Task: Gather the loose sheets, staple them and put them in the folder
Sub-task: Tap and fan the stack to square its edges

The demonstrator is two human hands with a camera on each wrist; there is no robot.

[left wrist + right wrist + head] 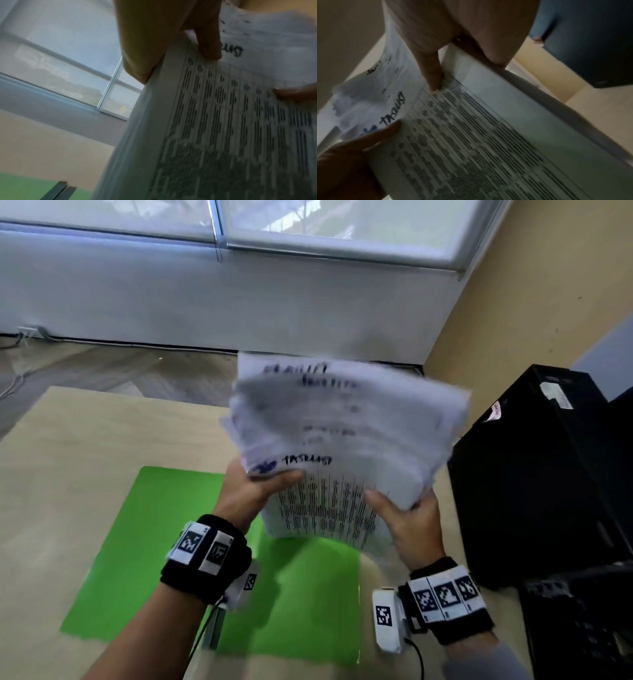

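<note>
A stack of white printed sheets (342, 446) is held upright above the table, blurred by motion, with handwriting on the upper pages and printed rows on the front one. My left hand (260, 484) grips its left edge, thumb over the front. My right hand (407, 508) grips the right edge, thumb on the front sheet. The wrist views show the sheets (223, 121) (471, 142) close up with a thumb of each hand on the paper. The green folder (164, 542) lies flat on the table under the hands. No stapler shows clearly.
A black computer tower (534, 474) stands right of the sheets, at the table's right side. The light wooden table (68, 457) stretches left of the folder. A grey, metal-looking object (212, 628) lies on the folder near my left forearm. Wall and window lie beyond.
</note>
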